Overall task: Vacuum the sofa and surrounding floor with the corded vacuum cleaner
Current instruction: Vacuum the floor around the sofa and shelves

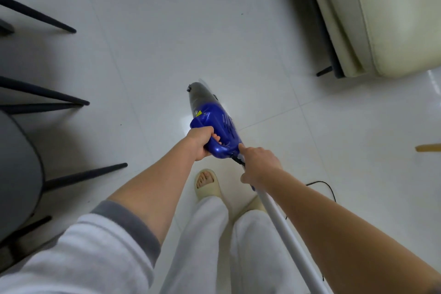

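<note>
— Vacuum cleaner (216, 124) front and centre, blue body with a grey nose, held up over the white tiled floor (167, 31) and pointing away from the person.

— Who's got what?

— Left hand (201, 142) is wrapped round the blue handle at the rear of the body, fingers curled right through the loop, a firm grip. Right hand (259, 164) sits just behind it, closed around the top of the white tube (281, 227), index finger stretched forward and touching the blue casing.

— And the tube?

— It runs back from the body, down toward the lower right edge, passing beside the right forearm. Black cord (328, 188) loops on the tiles just to the right of that arm.

— Sofa in the picture?

— Yes, cream sofa (386, 19) in the upper right corner, a dark leg poking out at its base. It sits well apart from the vacuum, open tile between them.

— What about the left side?

— Grey chair (19, 174) at the left edge, several thin black legs splayed across the tiles. Below the hands, pale trousers and a cream slipper (207, 185), toes showing, standing on the floor. Grey-cuffed white sleeve (95, 246) is pushed up on the left arm.

— Nozzle touching the floor?

— Can't tell from this angle.
</note>
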A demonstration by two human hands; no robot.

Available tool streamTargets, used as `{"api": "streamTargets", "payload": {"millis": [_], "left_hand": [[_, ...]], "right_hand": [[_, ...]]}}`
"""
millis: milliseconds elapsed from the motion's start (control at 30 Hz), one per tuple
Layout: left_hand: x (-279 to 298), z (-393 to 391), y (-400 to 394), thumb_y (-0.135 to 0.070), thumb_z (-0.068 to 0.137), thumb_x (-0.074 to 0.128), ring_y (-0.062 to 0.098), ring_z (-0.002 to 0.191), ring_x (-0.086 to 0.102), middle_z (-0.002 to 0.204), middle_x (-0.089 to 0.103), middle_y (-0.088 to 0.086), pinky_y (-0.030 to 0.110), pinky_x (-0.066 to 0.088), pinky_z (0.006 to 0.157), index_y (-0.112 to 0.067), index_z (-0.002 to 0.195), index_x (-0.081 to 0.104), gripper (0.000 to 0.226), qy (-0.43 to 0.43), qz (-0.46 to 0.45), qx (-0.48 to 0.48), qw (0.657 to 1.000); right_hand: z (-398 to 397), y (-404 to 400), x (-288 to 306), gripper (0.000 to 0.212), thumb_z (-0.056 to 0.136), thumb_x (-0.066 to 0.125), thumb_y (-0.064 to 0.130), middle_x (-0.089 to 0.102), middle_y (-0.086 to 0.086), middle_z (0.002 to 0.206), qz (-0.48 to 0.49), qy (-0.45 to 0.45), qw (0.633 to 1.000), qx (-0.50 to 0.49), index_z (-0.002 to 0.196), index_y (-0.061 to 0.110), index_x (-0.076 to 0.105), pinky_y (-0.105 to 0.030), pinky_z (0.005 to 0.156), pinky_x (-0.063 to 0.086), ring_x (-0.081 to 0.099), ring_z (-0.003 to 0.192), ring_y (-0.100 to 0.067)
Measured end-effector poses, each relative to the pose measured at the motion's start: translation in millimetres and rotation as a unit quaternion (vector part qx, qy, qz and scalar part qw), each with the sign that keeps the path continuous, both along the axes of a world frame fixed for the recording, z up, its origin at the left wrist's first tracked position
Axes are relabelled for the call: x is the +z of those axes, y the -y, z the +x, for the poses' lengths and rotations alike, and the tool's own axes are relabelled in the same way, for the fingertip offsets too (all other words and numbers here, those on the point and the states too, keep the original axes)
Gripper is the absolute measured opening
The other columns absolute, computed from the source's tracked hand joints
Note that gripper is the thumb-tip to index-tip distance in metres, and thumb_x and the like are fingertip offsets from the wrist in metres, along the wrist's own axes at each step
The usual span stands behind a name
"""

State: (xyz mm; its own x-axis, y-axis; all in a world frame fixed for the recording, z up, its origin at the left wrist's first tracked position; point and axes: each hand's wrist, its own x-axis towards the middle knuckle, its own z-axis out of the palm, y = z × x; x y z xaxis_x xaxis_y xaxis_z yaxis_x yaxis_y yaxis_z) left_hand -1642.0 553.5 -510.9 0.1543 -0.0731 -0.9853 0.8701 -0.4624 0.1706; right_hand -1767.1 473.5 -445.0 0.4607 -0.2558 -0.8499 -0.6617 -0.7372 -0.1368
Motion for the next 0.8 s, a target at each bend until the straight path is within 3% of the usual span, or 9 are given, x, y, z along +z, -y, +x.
{"api": "streamTargets", "payload": {"millis": [233,500,633,800], "left_hand": [[5,6,-39,0.001,0.088,0.046,0.014,0.058,0.052,0.062,0.053,0.003,0.03,0.05,0.06,-0.008,0.08,0.053,0.014,-0.019,0.018,0.047,0.999],[-3,26,-36,0.001,0.09,0.048,0.013,0.06,0.054,0.065,0.055,0.003,0.03,0.05,0.062,-0.007,0.085,0.054,0.011,-0.021,0.002,0.083,0.996],[-4,35,-37,0.0,0.09,0.048,0.012,0.059,0.053,0.064,0.054,0.002,0.029,0.049,0.059,-0.008,0.084,0.054,0.012,-0.024,0.004,0.094,0.995],[7,23,-47,0.0,0.089,0.051,0.013,0.061,0.056,0.069,0.058,0.004,0.029,0.051,0.061,-0.008,0.094,0.056,0.011,-0.035,0.03,0.053,0.998]], "right_hand": [[15,-19,7,0.075,0.082,0.064,0.014,0.059,-0.005,0.107,0.02,-0.008,0.998,0.055,0.147,0.024,0.029,-0.03,0.068,0.043,0.059,0.098,-0.025],[36,-16,-8,0.06,0.083,0.063,0.014,0.049,-0.001,0.087,-0.023,0.03,0.995,0.09,0.138,0.022,0.039,-0.03,0.064,0.044,0.054,0.081,-0.021],[46,-12,-10,0.056,0.079,0.063,0.013,0.048,-0.001,0.086,-0.025,0.039,0.995,0.093,0.132,0.021,0.043,-0.031,0.063,0.041,0.048,0.078,-0.022],[32,-27,-1,0.053,0.081,0.067,0.015,0.052,-0.001,0.085,-0.003,0.026,0.997,0.078,0.128,0.02,0.043,-0.029,0.062,0.044,0.053,0.077,-0.02]]}}
